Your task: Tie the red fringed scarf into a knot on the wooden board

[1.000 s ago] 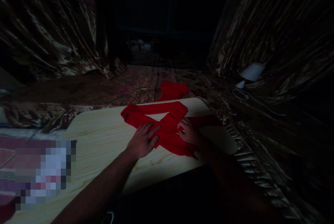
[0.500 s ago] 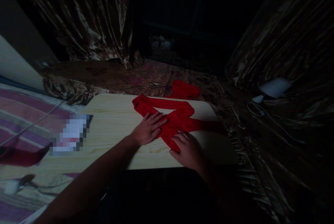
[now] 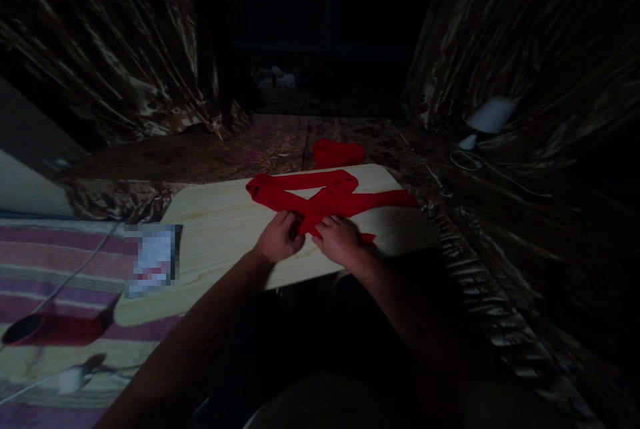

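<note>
A long strip of red cloth point(image 3: 300, 180) lies on the pale wooden table point(image 3: 210, 229), bent into a loop with its parts crossing near the front. My left hand point(image 3: 280, 236) is at the left of the crossing, its fingers curled and closed on the cloth's edge. My right hand point(image 3: 339, 240) is just right of it, fingers bent over the cloth and pinching it. One end of the strip runs to the table's right edge; a short end shows beside my right hand. The fingertips are partly hidden.
More red cloth point(image 3: 337, 152) lies beyond the table's far edge. A pixelated flat item point(image 3: 153, 259) is at the table's left. On the striped bedding point(image 3: 30, 242) are a red cylindrical object point(image 3: 65, 330) and a white plug-like piece point(image 3: 71, 380). A white lamp point(image 3: 493, 114) with a cord stands right.
Both hands have gone from lying spread on the cloth to curled fingers gripping it, closer together. The cloth's front end has shifted right, under my right hand. The view has turned somewhat.
</note>
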Motion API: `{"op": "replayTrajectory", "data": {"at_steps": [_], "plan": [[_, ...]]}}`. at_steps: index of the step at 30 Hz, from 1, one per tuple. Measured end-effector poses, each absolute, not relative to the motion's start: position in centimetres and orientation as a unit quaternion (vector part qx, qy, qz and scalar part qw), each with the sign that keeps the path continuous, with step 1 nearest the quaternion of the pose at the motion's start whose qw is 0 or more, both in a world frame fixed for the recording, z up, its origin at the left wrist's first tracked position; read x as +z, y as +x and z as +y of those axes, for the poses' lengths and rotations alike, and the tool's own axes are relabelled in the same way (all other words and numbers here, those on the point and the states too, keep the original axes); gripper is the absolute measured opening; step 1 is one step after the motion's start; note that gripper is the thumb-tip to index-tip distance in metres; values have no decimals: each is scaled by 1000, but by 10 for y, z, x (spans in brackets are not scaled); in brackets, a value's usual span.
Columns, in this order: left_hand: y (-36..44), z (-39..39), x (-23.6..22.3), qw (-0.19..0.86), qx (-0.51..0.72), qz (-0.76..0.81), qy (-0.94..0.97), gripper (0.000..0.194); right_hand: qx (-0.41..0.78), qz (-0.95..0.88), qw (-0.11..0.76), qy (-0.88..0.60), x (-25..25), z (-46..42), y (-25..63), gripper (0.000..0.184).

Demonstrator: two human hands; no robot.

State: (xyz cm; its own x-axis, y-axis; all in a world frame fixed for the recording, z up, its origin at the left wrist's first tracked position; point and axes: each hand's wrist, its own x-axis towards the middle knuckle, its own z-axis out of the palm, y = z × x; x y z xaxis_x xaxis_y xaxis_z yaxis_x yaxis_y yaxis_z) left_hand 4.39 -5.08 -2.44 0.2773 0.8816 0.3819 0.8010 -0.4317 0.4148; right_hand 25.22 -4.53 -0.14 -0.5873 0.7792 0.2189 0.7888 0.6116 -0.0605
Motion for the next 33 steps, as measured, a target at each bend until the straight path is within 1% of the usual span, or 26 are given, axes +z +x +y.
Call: {"op": "replayTrajectory", "data": {"at_steps": [2,5,9,12,14,19,23,27,30,33], "plan": [[46,-51,-28,94,296,563,766,36,-18,-891,116,-439,-3,-48,246,26],[53,-51,-32,102,301,624,714,36,-13,-885,128,-448,-7,-53,241,26],[63,-51,-34,63,281,659,695,26,-5,-867,136,-479,-10,-55,240,28],[65,-50,-36,27,280,656,700,18,7,-860,128,-494,-10,-54,238,31],[64,-49,-36,19,282,645,710,16,11,-855,126,-503,-10,-52,236,33],[59,-51,-36,78,310,642,697,21,8,-861,108,-498,-11,-47,232,33],[59,-53,-33,111,325,648,680,19,10,-869,85,-487,-6,-45,232,30],[58,-53,-32,131,363,635,670,16,29,-862,103,-495,2,-45,232,29],[57,-53,-34,150,387,619,666,15,45,-867,119,-482,5,-46,229,32],[56,-53,-36,169,411,610,656,12,63,-880,104,-459,2,-48,227,30]]}}
